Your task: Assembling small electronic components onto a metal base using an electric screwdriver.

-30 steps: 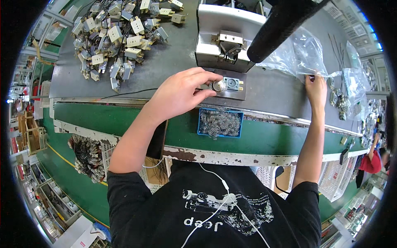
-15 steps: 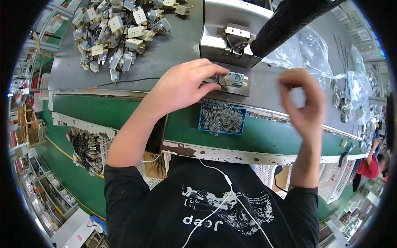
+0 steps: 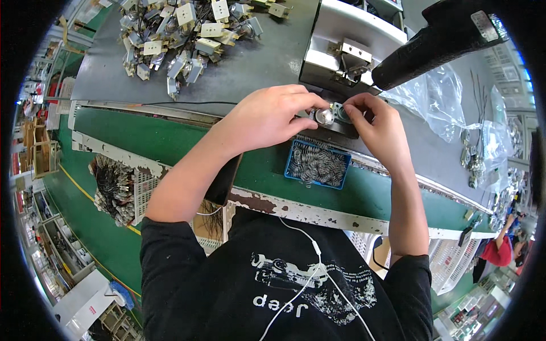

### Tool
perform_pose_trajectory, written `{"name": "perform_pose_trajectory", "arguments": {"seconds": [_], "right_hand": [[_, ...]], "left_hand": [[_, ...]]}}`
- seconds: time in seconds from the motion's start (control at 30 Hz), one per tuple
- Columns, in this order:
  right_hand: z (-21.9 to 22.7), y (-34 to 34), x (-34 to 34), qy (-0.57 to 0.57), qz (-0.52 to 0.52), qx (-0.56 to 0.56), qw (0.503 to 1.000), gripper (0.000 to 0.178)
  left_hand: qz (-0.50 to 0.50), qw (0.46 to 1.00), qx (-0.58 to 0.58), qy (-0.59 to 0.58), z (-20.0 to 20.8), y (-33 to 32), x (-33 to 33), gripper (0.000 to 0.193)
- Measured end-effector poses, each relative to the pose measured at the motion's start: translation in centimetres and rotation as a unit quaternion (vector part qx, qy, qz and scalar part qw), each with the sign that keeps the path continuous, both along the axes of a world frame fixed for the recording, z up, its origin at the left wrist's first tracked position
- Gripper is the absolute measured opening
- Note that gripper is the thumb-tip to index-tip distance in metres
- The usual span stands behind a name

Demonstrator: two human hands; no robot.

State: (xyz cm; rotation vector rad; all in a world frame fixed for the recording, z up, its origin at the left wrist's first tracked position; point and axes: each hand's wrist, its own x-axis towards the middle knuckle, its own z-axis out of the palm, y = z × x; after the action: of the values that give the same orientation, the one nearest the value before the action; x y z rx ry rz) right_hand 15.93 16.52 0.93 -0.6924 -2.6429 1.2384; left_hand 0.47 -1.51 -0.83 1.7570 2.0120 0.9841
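Note:
My left hand (image 3: 273, 116) pinches the round metal part (image 3: 324, 116) of a small component between thumb and forefinger. Joined to that part is a grey-green block (image 3: 340, 112), lying on a dark metal plate (image 3: 341, 129) at the bench edge. My right hand (image 3: 380, 128) meets it from the other side, thumb and forefinger closed together at the block's right end. Whatever those fingertips hold is hidden. Just below both hands sits a blue tray (image 3: 289, 169) filled with small metal coil springs (image 3: 317, 163).
A metal machine (image 3: 330, 62) with a small clamp-like head (image 3: 356, 52) stands behind my hands, beside a thick black arm (image 3: 432, 48). Similar components (image 3: 193, 34) are heaped at the back left. Clear plastic bags (image 3: 441, 99) lie on the right.
My right hand has come in from the right and now touches the component's block. My left hand keeps its pinch. The whole view has shifted slightly.

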Motion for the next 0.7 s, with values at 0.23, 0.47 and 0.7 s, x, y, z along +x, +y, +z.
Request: {"name": "perform_pose_trajectory", "arguments": {"seconds": [0.23,0.47,0.7], "right_hand": [[0.2,0.1,0.2,0.030,0.038,0.097,0.994,0.018],[6.9,3.1,-1.2,0.602,-0.044,0.165,0.780,0.044],[6.8,5.7,-4.3,0.471,-0.057,0.039,0.879,0.041]], "left_hand": [[0.004,1.000,-0.008,-0.004,0.5,0.1,0.2,0.036],[0.026,1.000,-0.012,-0.008,1.9,1.9,0.1,0.036],[0.015,0.999,-0.038,-0.007,0.5,3.8,1.2,0.031]]}}
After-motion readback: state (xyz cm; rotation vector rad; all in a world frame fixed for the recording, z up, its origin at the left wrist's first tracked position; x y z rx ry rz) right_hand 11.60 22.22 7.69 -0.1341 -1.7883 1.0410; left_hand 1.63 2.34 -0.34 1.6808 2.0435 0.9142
